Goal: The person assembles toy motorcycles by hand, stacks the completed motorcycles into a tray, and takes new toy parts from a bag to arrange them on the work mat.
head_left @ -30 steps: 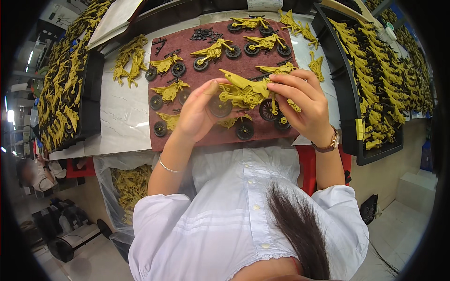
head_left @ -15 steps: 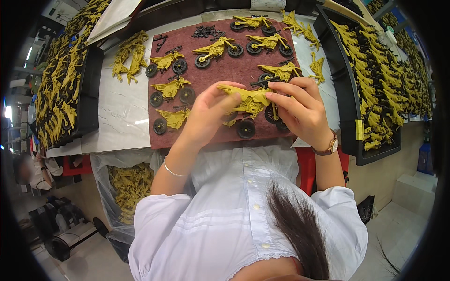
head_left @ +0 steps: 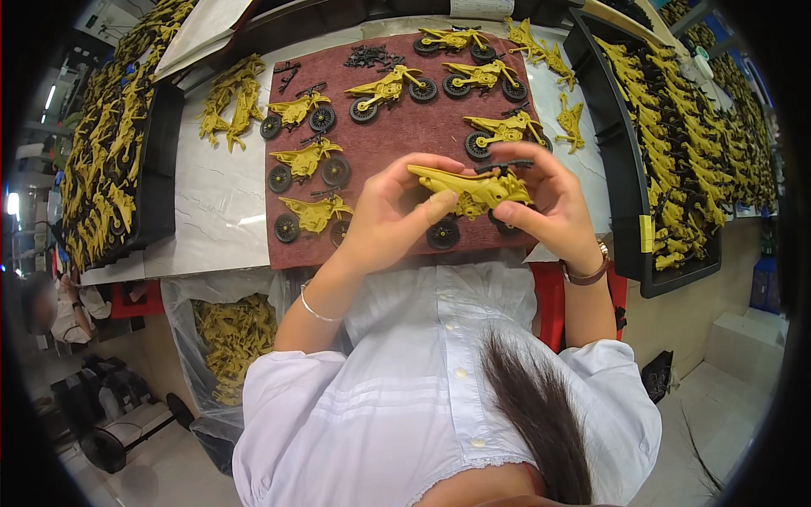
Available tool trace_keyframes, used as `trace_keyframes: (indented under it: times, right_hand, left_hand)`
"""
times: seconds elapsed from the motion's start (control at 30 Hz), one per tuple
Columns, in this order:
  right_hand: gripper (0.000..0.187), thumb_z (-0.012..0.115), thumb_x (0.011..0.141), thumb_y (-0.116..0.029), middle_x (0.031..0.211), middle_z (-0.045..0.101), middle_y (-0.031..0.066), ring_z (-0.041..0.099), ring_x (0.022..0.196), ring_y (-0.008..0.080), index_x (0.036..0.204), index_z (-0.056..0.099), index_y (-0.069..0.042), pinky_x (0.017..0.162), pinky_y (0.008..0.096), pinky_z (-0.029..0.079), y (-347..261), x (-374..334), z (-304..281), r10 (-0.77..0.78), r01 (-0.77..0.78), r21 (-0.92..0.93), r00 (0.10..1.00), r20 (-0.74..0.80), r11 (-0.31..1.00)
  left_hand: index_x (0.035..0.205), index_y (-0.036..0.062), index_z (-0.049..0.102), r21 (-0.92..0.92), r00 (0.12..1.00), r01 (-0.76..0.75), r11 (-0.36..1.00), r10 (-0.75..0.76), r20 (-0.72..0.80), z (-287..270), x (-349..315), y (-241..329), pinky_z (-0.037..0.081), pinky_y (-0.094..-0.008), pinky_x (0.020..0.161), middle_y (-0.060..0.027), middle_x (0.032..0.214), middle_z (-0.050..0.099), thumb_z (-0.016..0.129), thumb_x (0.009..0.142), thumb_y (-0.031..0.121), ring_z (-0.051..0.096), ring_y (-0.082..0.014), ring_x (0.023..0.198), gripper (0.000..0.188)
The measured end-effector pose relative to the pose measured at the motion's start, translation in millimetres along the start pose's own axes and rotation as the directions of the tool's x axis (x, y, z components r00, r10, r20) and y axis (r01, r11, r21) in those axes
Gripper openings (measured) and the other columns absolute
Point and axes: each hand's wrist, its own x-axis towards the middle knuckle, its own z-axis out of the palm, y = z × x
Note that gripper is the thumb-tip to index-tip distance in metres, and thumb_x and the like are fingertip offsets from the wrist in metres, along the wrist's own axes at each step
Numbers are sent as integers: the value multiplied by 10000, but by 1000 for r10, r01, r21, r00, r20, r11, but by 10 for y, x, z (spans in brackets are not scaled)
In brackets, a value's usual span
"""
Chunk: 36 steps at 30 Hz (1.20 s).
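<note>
Bright, fairly even light falls over the white tabletop (head_left: 215, 190), which shows a soft streak of glare. A lamp (head_left: 13, 203) burns out at the dim left edge. The left hand (head_left: 384, 215) looks reasonably sharp; the black tray (head_left: 610, 127) bows with fisheye distortion, and black vignetting swallows the corners.
</note>
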Motion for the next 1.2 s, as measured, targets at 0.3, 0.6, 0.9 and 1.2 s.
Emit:
trace_keyframes:
  times: [0.3, 0.6, 0.9, 1.2]
  right_hand:
    - [307, 737, 796, -58, 875, 641, 26, 593, 761, 74, 1053, 594, 29, 661, 220, 488, 120, -31, -67, 109, -113, 25, 986, 123, 993]
    - [342, 721, 805, -34, 973, 653, 71, 619, 874, 110, 1103, 572, 44, 752, 247, 508, 188, -46, -98, 96, -99, 11, 981, 169, 995]
    - [357, 682, 817, 11, 954, 620, 34, 600, 861, 118, 1143, 536, 8, 799, 260, 496, 273, -82, -16, 180, -167, 551, 983, 32, 818]
    - [374, 711, 803, -37, 1060, 631, 55, 574, 949, 107, 1143, 578, 43, 847, 252, 461, 141, -76, 106, 109, -123, 160, 989, 96, 979]
  left_hand:
    - [1126, -34, 550, 84, 996, -20, 996, 12, 93, -59, 7, -8, 484, -304, 881, -107, 1083, 628, 604, 889, 47, 595, -148, 1003, 256]
    - [1144, -36, 553, 99, 995, -17, 995, 7, 101, -74, -19, 3, 497, -297, 852, -101, 1057, 634, 616, 891, 67, 599, -144, 981, 281]
    - [1061, -70, 607, -243, 994, 48, 969, -70, -82, 39, -50, -187, 527, -291, 806, -118, 1034, 662, 629, 837, -47, 651, -180, 909, 226]
    - [935, -62, 663, 85, 989, -55, 995, 66, -132, 68, -125, -261, 491, -277, 814, -116, 965, 664, 662, 824, -5, 627, -156, 897, 125]
